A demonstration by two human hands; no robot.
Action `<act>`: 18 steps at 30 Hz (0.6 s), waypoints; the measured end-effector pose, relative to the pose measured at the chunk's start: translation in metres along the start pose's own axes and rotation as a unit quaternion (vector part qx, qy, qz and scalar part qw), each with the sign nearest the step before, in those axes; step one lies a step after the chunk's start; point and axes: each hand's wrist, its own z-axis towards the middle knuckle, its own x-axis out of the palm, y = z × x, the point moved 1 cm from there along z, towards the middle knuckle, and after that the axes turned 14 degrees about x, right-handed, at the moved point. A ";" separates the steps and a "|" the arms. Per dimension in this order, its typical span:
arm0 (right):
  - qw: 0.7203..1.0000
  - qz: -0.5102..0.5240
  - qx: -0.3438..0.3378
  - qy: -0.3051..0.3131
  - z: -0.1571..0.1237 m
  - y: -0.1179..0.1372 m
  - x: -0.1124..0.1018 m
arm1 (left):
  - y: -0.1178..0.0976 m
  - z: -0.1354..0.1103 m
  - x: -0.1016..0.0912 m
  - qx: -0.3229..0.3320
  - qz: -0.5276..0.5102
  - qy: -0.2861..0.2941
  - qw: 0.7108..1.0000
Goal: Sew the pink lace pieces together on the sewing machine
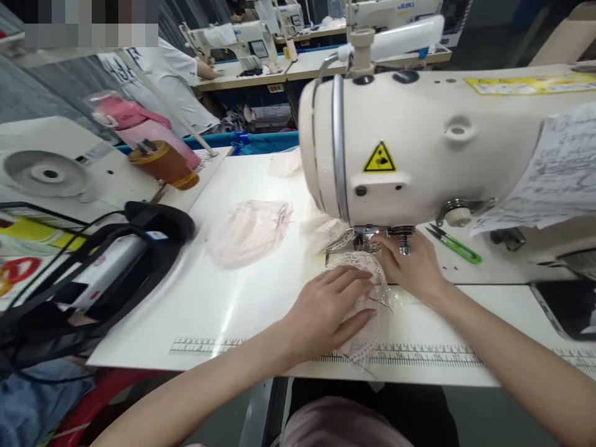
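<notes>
My left hand [333, 307] lies flat, with its fingers stretched out, on a pale pink lace piece [361, 335] in front of the needle area. Loose dark threads trail from the lace. My right hand [412, 264] reaches in beside the presser foot [365, 242] of the white sewing machine [419, 136]. Its fingertips are partly hidden behind the metal parts, so what they touch does not show. More lace [328, 233] lies just left of and behind the foot. Further left on the table rests another sheer pink piece [251, 233] with dark threads at one edge.
Green thread snips [454, 244] lie on the machine bed, right of my right hand. A phone [568, 307] sits at the right. A printed ruler [414, 355] runs along the front edge. On the left are a black strapped device [107, 267], a pink bottle [144, 127] and a co-worker [162, 77] beyond.
</notes>
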 end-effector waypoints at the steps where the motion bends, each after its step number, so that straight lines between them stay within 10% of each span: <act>1: 1.000 0.022 -0.022 0.004 0.000 0.001 -0.001 | 0.001 0.000 0.003 0.007 0.048 -0.002 0.999; 6: 0.990 0.023 -0.137 0.034 -0.002 0.008 -0.006 | 0.012 -0.002 0.004 0.012 0.151 0.022 0.988; 18: 0.994 -0.022 -0.065 0.080 -0.004 0.001 0.001 | 0.046 0.002 0.012 0.020 0.236 0.030 0.971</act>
